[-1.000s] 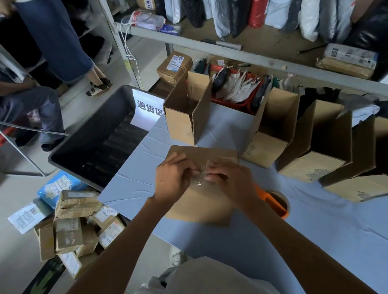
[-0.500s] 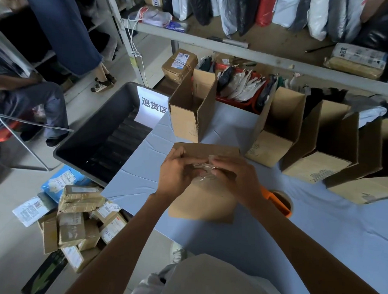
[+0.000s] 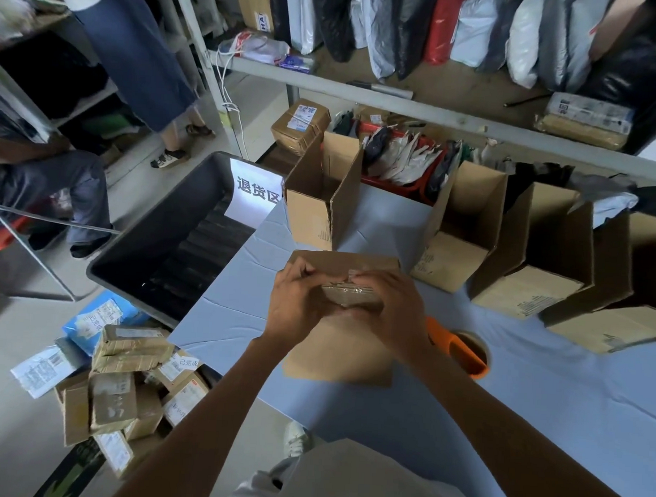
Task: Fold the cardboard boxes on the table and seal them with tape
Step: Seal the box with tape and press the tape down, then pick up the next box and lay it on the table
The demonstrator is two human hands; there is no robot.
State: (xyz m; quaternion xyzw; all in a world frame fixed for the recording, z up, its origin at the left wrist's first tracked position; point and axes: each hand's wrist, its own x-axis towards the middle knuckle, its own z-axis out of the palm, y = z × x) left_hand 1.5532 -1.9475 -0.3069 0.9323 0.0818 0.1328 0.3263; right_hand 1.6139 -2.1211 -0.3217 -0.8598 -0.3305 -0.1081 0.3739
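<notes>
A brown cardboard box (image 3: 338,356) stands on the blue table (image 3: 537,415) right in front of me. My left hand (image 3: 297,305) and my right hand (image 3: 395,315) both press on its top side, fingers meeting over a strip of clear tape (image 3: 349,288) along the flaps. An orange tape dispenser (image 3: 461,353) lies on the table just right of the box, partly hidden by my right wrist. Several folded boxes with open tops stand in a row behind, such as one at the left (image 3: 321,199) and one further right (image 3: 466,231).
A dark grey bin (image 3: 161,241) with a white sign stands off the table's left edge. Sealed parcels (image 3: 125,386) lie piled on the floor below it. A seated person (image 3: 40,175) and a standing person (image 3: 139,52) are at the left. Shelves with bags run behind.
My hands have closed in tighter over the taped flaps on the box's top. The camera has tilted slightly; the box stays in place.
</notes>
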